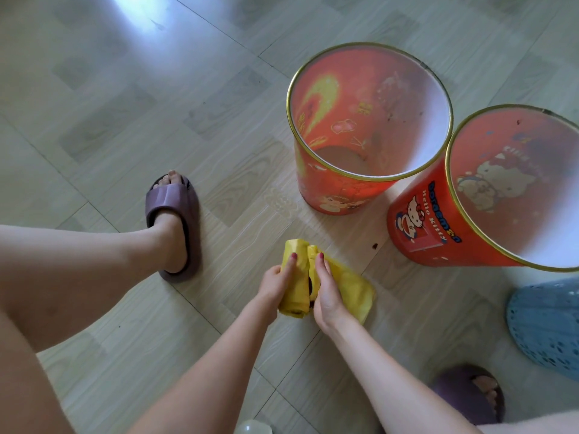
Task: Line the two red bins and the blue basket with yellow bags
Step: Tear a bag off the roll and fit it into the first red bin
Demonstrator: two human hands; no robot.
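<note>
A roll of yellow bags (297,286) is held low over the tiled floor. My left hand (277,281) grips the roll from the left. My right hand (326,286) holds a loose yellow bag (351,289) that hangs from the roll to the right. Two red bins stand upright and unlined beyond my hands: one (332,189) in the middle, the other (416,230), with cartoon prints, touching it on the right. The blue basket (545,327) with small holes is cut off by the right edge.
My left foot in a purple slipper (170,211) stands to the left of the roll, my right foot in its slipper (470,399) at the bottom right. A small dark spot (374,245) lies on the floor by the right bin. Tiled floor stretches to the far left.
</note>
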